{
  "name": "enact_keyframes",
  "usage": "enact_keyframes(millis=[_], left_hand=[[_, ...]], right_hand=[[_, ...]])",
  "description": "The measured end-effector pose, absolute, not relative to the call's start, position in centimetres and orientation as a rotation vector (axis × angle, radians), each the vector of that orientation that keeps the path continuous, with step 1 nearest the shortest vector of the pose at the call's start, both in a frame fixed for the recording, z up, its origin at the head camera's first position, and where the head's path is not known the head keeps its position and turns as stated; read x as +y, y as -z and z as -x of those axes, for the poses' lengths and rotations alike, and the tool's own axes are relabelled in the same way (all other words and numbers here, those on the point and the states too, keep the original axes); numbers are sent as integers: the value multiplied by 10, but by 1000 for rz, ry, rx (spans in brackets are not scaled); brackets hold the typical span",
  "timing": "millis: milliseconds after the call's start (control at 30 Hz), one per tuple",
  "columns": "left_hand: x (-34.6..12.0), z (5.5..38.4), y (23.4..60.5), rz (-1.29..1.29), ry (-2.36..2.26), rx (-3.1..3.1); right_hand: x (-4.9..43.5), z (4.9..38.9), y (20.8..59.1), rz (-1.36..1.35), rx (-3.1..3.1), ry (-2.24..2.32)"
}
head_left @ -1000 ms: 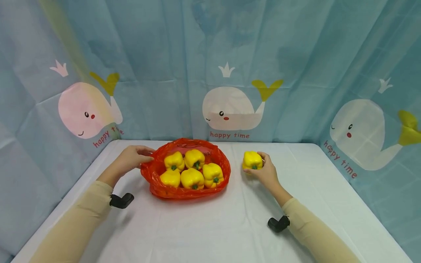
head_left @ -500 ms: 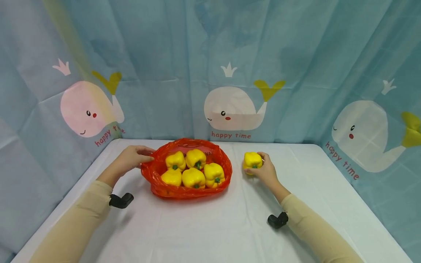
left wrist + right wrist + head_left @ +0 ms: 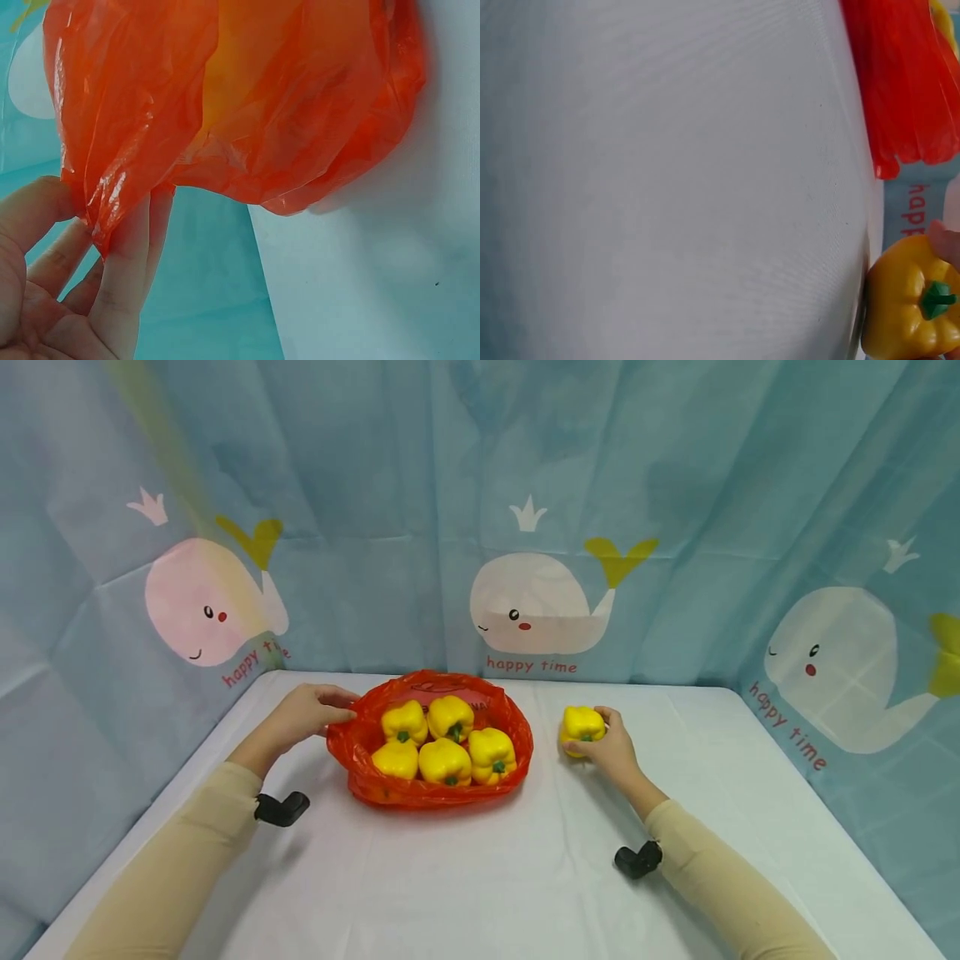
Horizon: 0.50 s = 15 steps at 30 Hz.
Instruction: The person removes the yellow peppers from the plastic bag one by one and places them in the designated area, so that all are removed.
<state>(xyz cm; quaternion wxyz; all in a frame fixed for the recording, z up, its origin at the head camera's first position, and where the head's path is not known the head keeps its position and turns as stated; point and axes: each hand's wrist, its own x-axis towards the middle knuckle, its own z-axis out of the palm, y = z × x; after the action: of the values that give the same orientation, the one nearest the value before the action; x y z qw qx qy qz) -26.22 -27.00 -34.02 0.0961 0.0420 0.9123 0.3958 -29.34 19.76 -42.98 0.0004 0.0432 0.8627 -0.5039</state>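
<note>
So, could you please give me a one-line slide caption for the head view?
Left hand pinches the red bag of five yellow peppers; right hand grips a sixth pepper.

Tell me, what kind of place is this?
Probably a small staged recording corner, not a kitchen: a white-covered table walled in by a blue whale-print curtain, with yellow peppers in a red plastic bag.

A yellow bell pepper (image 3: 582, 724) lies on the table right of the red bag (image 3: 420, 789) holding five more.
</note>
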Motion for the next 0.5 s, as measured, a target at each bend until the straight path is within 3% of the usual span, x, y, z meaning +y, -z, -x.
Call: enact_keyframes(millis=[500], left_hand=[[-266, 264, 337, -122, -1173, 2687]], right_hand=[[202, 293, 428, -158, 2699, 1539]])
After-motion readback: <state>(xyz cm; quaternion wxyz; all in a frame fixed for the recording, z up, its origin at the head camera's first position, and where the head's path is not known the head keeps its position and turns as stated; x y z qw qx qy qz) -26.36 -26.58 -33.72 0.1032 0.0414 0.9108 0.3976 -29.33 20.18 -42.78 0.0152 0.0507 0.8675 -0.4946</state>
